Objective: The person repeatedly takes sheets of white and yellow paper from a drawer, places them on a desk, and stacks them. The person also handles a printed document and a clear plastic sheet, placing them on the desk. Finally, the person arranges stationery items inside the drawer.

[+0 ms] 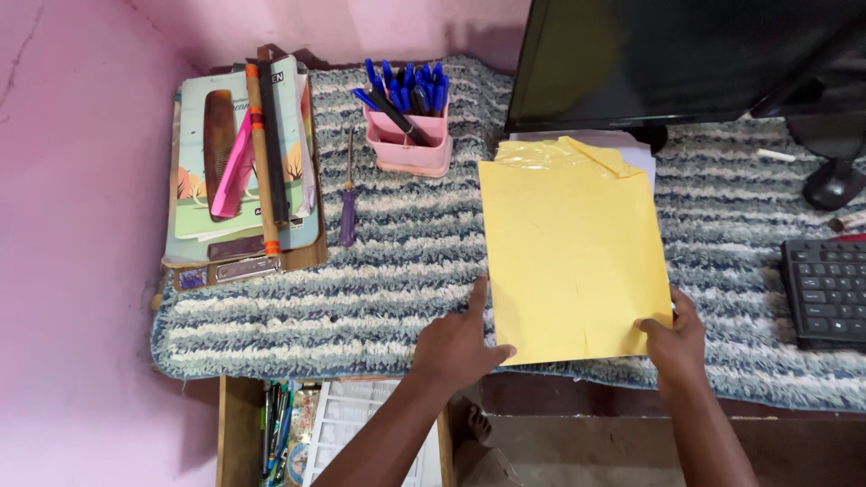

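A large yellow envelope (573,248) lies flat on the blue-and-white striped mat (397,271), its top flap crumpled and some white paper showing beneath its far edge. My left hand (458,343) rests at the envelope's near left corner, index finger stretched along the left edge and thumb on the bottom edge. My right hand (672,338) pinches the near right corner, thumb on top.
A pink pen holder (410,135) full of blue pens stands behind the envelope. A purple-handled screwdriver (348,203) lies to the left, by a stack of books with combs (242,162). Monitor (667,59) at the back, keyboard (825,293) at right, open drawer (307,433) below.
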